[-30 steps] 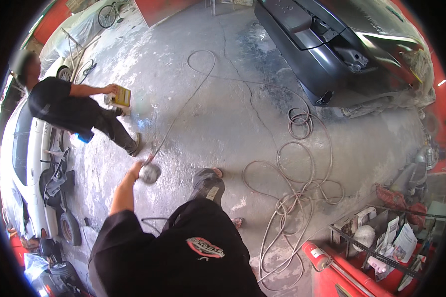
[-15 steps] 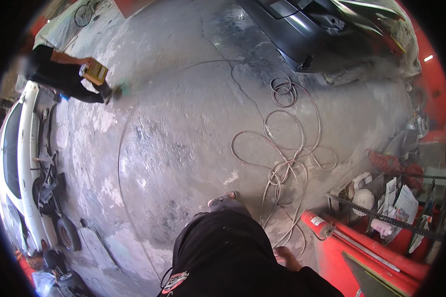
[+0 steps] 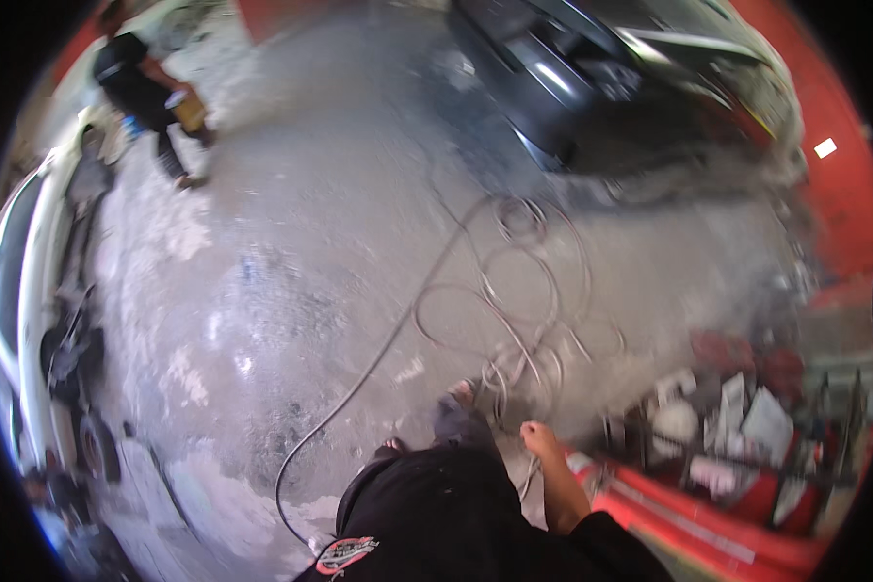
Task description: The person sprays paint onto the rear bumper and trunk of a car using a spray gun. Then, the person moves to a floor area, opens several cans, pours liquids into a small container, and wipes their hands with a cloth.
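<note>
My right hand [image 3: 539, 442] reaches forward beside my right leg, fingers curled closed. Whether it grips anything is hidden. Just below it a strand of a long thin hose [image 3: 531, 473] shows, and I cannot tell whether the hand touches it. The hose lies in tangled loops [image 3: 490, 291] on the floor ahead. From the small coil [image 3: 521, 219] at its far end, one length sweeps left and back in a wide curve [image 3: 359, 380] to my left side, where my black top hides it. My left hand is out of view.
At far left a person in dark clothes [image 3: 141, 87] carries a yellowish box [image 3: 188, 109]. A white car [image 3: 44, 291] with loose parts and a wheel [image 3: 98, 447] stands left. A dark car body part [image 3: 543, 87] is at far right. A red cart [image 3: 689, 519] stands near right, cluttered on top.
The hose's left length has swung right and now crosses the floor diagonally. My right hand has moved forward from beside my body. The person at left has turned and moved farther off.
</note>
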### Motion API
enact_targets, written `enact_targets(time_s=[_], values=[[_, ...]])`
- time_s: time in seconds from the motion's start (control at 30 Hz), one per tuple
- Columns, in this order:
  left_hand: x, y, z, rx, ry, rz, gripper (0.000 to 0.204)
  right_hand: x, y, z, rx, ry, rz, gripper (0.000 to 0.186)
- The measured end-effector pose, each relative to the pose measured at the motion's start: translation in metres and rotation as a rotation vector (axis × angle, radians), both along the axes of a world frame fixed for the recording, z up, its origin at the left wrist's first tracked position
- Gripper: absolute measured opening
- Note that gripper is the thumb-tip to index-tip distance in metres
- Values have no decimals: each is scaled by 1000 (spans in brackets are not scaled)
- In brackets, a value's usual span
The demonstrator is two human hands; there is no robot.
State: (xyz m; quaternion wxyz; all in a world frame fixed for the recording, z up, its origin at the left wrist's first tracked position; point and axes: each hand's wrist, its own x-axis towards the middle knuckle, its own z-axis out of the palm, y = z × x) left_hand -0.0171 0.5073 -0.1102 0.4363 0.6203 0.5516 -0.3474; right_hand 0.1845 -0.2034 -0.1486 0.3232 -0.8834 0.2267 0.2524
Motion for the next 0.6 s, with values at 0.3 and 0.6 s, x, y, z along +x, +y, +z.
enact_targets(time_s=[0.3,0.6], values=[[55,-113,-15,352,-181,-848,36,68,35,-59,541,260,506,34],[277,-225,-21,189,-448,-619,52,246,-58,6,402,372,763,35]])
